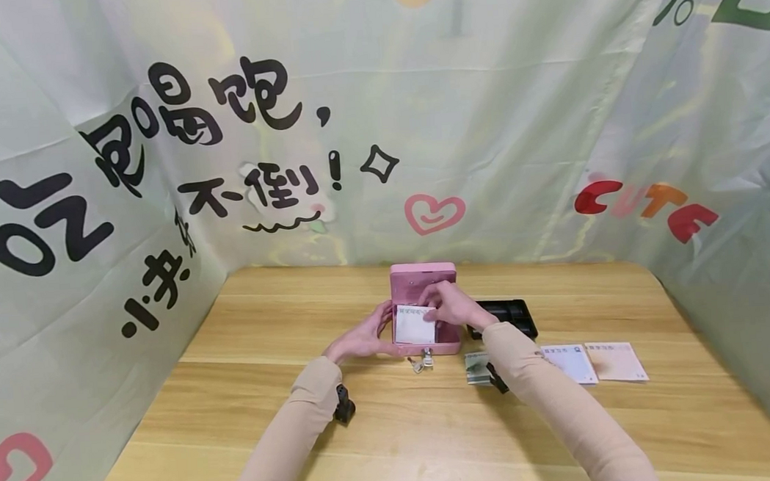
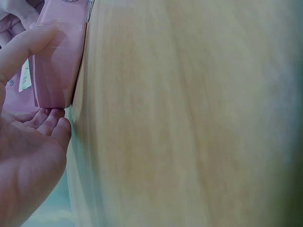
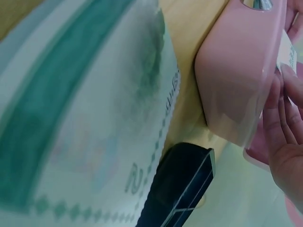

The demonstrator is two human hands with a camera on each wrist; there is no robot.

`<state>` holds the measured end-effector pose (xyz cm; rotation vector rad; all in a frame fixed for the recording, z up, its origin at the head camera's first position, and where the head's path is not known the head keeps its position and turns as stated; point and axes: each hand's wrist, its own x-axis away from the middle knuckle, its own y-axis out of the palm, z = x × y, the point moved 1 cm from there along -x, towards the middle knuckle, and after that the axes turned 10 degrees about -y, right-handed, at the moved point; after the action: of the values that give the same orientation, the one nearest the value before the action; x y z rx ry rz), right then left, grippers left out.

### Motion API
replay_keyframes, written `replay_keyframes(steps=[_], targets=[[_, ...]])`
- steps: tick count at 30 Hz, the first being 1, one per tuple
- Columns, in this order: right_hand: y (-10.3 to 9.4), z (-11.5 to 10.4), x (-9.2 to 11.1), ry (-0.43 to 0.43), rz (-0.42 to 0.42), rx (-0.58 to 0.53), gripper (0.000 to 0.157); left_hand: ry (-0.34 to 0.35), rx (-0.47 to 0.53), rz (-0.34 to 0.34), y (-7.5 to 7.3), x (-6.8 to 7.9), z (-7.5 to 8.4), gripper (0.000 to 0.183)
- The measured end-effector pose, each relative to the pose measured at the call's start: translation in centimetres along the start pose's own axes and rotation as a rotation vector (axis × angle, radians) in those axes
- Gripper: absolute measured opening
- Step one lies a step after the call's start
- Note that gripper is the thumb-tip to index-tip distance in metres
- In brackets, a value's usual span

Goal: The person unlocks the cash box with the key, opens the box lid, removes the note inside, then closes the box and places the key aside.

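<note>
A pink cash box [image 1: 429, 349] lies on the table, its lid raised at the back. My left hand [image 1: 364, 335] grips its left side, with the thumb [image 2: 35, 42] on the front face and the fingers low on the side. Inside the box, my right hand [image 1: 453, 304] pinches the upper right edge of a white printed stack of paper slips [image 1: 414, 325]. Keys [image 1: 418, 365] hang from the lock [image 1: 427, 354] on the front. In the right wrist view the slips [image 3: 285, 49] show partly behind the box wall, against the right hand [image 3: 286, 142].
Right of the box sits a black compartment tray [image 1: 512, 315]. Nearer lie a green printed stack [image 1: 477, 368], a bluish stack [image 1: 574, 363] and a peach stack [image 1: 616, 361], the green one partly under the right forearm. Printed cloth walls [image 1: 485, 153] border the wooden table [image 1: 236, 397].
</note>
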<state>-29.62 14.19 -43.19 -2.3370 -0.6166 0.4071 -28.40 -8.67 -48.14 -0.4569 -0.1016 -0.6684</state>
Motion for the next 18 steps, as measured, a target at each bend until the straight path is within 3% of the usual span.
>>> replay_keyframes(steps=[6,18], targets=[[-0.7,-0.1,0.9,-0.019,0.074,-0.073,0.022,0.029,0.015,-0.017,0.0,-0.2,-0.1,0.110],[-2.1,-1.4,4.6,-0.037,0.174,-0.198,0.025,-0.014,0.042,-0.014,0.1,0.0,0.1,0.113]])
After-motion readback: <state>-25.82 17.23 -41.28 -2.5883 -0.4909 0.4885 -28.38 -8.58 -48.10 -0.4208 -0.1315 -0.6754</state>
